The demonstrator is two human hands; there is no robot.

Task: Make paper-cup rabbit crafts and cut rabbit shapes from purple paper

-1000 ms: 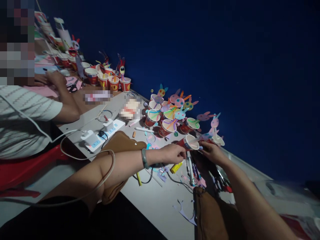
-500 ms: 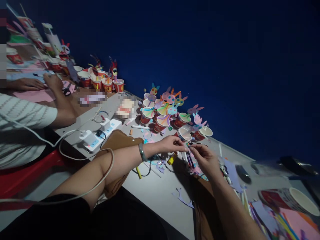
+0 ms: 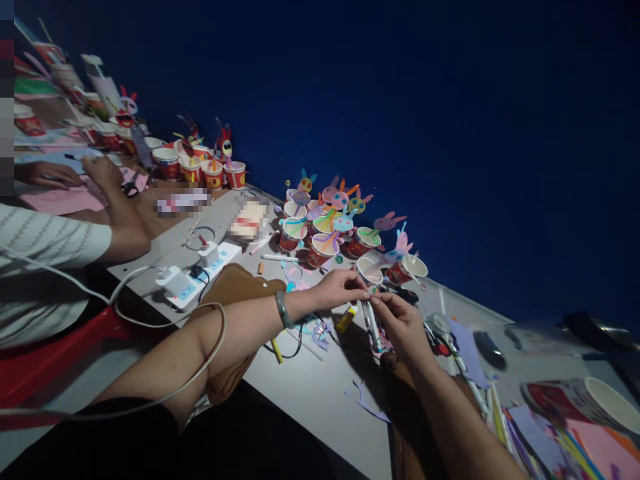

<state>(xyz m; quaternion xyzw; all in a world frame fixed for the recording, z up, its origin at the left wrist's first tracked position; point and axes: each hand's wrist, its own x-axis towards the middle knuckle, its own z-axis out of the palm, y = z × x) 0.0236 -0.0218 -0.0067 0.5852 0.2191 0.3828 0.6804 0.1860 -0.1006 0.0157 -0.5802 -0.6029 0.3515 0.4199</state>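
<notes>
My left hand (image 3: pixel 340 288), with a green bangle (image 3: pixel 283 309) on its wrist, pinches its thumb and fingers together above the table. Against its fingertips come those of my right hand (image 3: pixel 403 323), also pinched. Whatever small thing lies between them is too small to make out. Just behind the hands stands a white paper cup (image 3: pixel 369 270). Beneath them lie markers (image 3: pixel 370 323) and a yellow piece (image 3: pixel 346 319), perhaps a glue stick. Paper cups with paper rabbit heads (image 3: pixel 340 200) stand grouped beyond, one leaning pink and blue rabbit (image 3: pixel 401 245) among them.
A power strip (image 3: pixel 207 273) with plugged chargers sits left, its white cable (image 3: pixel 223 333) crossing my left arm. A brown cloth item (image 3: pixel 240 293) lies under that arm. Paper scraps (image 3: pixel 367 400) lie in front. At left, another person's hand (image 3: pixel 103 170) works over pink paper.
My right hand has moved slightly left, so its fingertips now meet those of my left hand. The pink and blue rabbit at the right-hand cup has turned.
</notes>
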